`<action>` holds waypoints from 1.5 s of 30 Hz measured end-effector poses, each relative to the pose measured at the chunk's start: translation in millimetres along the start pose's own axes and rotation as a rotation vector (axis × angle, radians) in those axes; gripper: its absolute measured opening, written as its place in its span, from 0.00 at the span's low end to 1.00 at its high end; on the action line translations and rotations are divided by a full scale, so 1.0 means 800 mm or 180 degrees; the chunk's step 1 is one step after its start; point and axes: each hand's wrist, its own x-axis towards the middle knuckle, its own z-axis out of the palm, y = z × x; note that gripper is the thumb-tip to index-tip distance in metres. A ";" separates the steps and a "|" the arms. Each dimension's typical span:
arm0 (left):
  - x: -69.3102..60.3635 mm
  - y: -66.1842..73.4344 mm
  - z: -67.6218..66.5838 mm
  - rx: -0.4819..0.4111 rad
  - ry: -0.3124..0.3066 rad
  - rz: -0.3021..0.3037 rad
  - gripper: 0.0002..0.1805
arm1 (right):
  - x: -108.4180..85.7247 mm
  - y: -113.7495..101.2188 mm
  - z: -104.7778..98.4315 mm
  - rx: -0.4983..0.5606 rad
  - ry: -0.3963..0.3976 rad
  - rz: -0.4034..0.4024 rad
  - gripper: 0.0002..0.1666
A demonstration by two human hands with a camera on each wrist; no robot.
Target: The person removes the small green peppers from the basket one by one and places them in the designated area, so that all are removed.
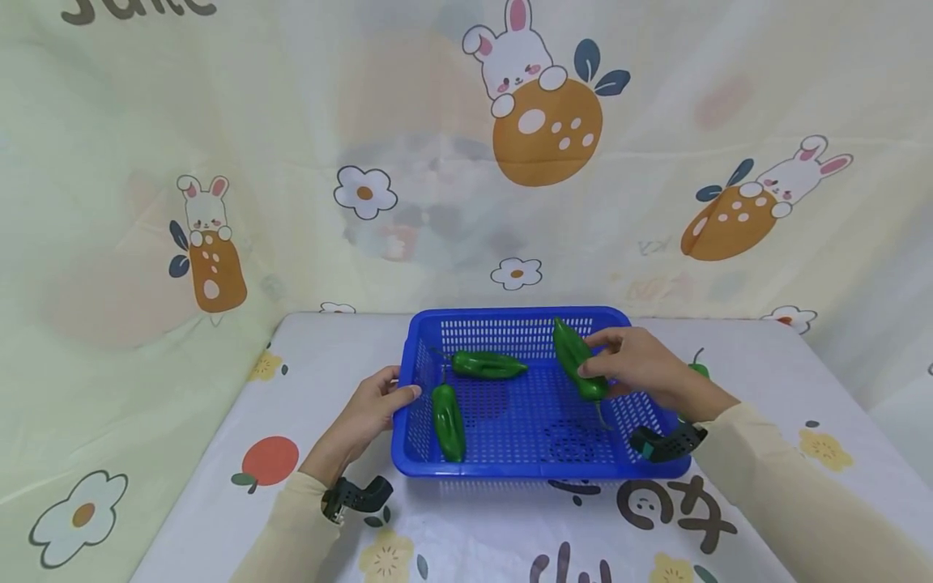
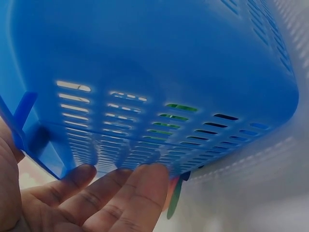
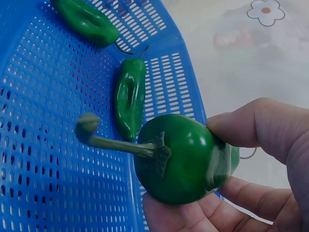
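A blue plastic basket [image 1: 543, 470] with slotted walls stands on the table. My left hand [image 1: 370, 407] grips its left rim, the thumb on top and the fingers [image 2: 140, 193] against the outer wall. Over the basket's right part, my right hand [image 1: 632, 364] holds a green pepper [image 1: 572, 352] between thumb and fingers. In the right wrist view the held pepper [image 3: 178, 154] points its curved stem at the camera. Inside the basket, one green pepper [image 1: 487, 365] lies crosswise near the back wall, and another green pepper [image 1: 448, 421] lies lengthwise by the left wall.
Beyond my right wrist, a further green pepper [image 1: 698, 369] lies outside the basket, mostly hidden by the arm. A patterned white cloth [image 1: 452, 534] covers the table. Printed curtains [image 1: 437, 97] rise behind it and at the sides.
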 end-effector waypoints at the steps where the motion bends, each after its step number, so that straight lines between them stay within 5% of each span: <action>1: 0.000 0.000 0.000 0.0015 0.0001 0.0014 0.26 | -0.001 0.001 -0.002 0.0012 0.0000 0.0000 0.44; 45: -0.002 0.002 0.000 0.0007 -0.0029 0.0033 0.26 | -0.037 0.029 -0.054 -0.0212 0.0282 0.0195 0.40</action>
